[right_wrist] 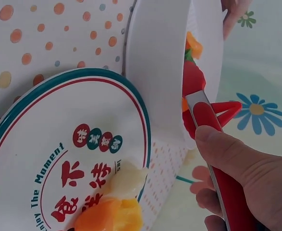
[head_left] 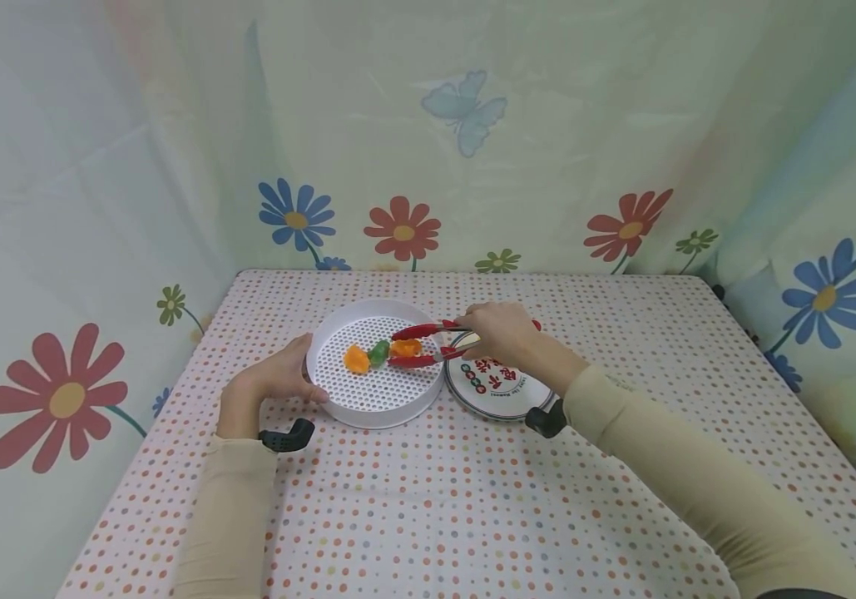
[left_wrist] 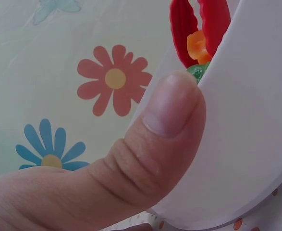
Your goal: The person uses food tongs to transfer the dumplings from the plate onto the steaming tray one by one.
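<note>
My left hand grips the rim of a white round steamer basket with a perforated bottom; its thumb presses on the outer wall in the left wrist view. In my right hand are red-tipped kitchen tongs, reaching over the rim into the basket. Between the tong tips sits an orange piece; whether they squeeze it I cannot tell. Beside it in the basket lie a green piece and another orange piece. They look like small dumpling-shaped food pieces.
Right of the basket, close against it, stands a white plate with a green rim and red lettering. On it, the right wrist view shows an orange piece and a whitish piece. A dotted cloth covers the table; a flowered curtain hangs behind.
</note>
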The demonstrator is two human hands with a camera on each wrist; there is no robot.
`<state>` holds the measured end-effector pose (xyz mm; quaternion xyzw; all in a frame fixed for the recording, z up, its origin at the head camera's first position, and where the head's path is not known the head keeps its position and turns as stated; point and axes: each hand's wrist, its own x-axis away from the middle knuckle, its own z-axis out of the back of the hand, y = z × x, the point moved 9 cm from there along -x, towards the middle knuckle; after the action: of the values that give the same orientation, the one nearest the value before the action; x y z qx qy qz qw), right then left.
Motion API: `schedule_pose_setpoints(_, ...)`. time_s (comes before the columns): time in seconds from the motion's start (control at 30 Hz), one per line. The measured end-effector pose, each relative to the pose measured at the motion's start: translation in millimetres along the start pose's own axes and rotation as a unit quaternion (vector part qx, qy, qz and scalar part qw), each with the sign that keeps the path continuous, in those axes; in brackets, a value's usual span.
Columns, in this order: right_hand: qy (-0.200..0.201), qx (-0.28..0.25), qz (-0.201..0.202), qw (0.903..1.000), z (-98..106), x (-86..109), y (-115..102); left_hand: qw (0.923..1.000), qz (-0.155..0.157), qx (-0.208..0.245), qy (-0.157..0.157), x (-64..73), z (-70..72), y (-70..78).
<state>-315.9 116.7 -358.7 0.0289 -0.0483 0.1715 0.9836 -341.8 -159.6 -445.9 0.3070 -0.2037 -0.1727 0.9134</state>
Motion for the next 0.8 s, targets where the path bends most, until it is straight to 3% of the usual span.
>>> schedule_pose_setpoints(0.33, 0.031, -0.039, -0.020, 0.9985, 20.9, 20.0, 17.2, 0.9999, -0.011, 0.000, 0.002, 1.8, 0.5, 2.4)
schedule_pose_setpoints(0.57, 0.060, -0.047, -0.067, 0.9948, 30.0, 64.8, 64.7, 0.9996, -0.024, 0.014, 0.008, 1.1, -0.1, 5.6)
schedule_pose_setpoints(0.8, 0.056, -0.029, -0.100, 0.9930, 17.3, 105.4, 102.0, 0.9991, -0.037, 0.016, 0.010, 1.2, 0.6, 6.5)
